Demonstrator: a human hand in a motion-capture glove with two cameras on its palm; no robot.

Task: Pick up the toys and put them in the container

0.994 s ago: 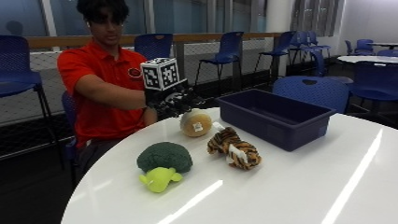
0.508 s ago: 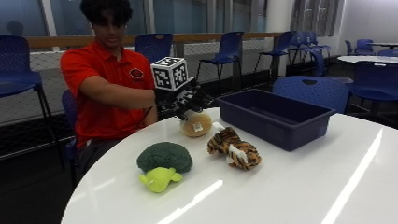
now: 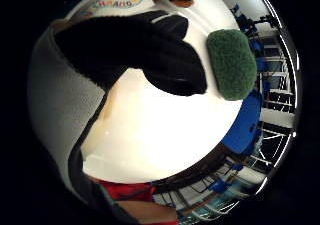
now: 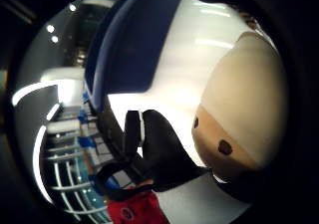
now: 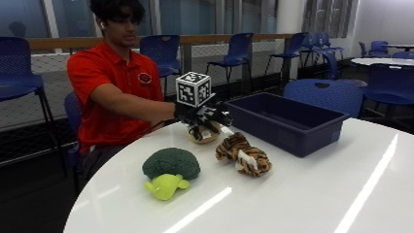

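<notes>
The right hand (image 5: 204,119) hovers over the tan plush toy (image 5: 206,136) on the desk (image 5: 310,194), fingers (image 3: 150,50) spread, nothing held. Step: first pickup. Next: descend, grasp, carry to the container (image 5: 288,121) beside the fingers.

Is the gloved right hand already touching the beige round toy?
Cannot tell. In the outside view the right hand covers the top of the beige toy, but no view shows contact or a gap plainly.
</notes>
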